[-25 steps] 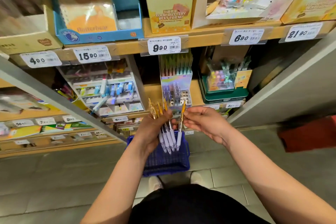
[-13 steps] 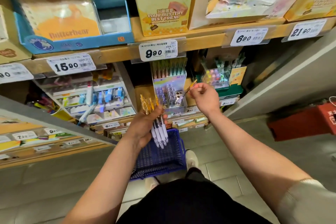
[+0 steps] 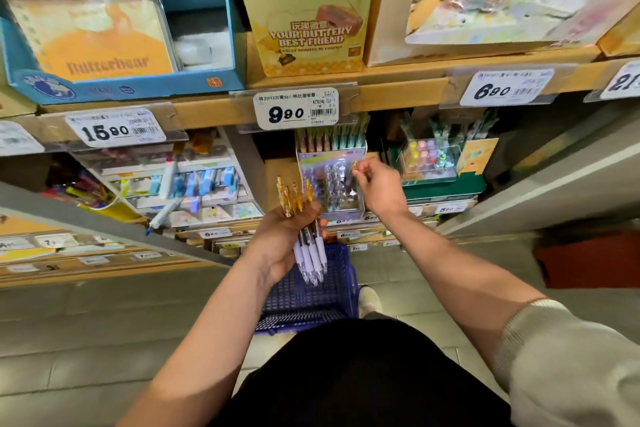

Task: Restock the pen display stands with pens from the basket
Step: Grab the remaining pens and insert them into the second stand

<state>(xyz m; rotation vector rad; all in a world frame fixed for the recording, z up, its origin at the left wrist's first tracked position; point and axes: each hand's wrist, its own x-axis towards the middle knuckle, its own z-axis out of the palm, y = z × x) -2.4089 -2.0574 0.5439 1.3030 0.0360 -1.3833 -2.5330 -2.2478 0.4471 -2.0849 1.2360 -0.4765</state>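
My left hand [image 3: 282, 239] grips a bunch of pens [image 3: 310, 253] with orange clip ends up and pale lilac grips pointing down, held over the blue mesh basket [image 3: 311, 302] on the floor. My right hand [image 3: 379, 185] reaches to the holographic pen display stand [image 3: 330, 180] on the middle shelf and pinches the orange top of a single pen [image 3: 354, 166] at the stand's right side; the rest of that pen is hidden among the clear pens in the stand. Pink and green pens fill the stand's back row.
A white tiered stand of blue pens [image 3: 180, 184] sits left of the display, a green tray with a clear box [image 3: 436, 166] to its right. The wooden shelf edge with price tags [image 3: 296, 109] hangs just above. A red object [image 3: 588, 260] lies on the floor at right.
My right hand took one pen from the bunch and carried it up and forward to the display stand. The left hand stayed over the basket with the remaining pens.
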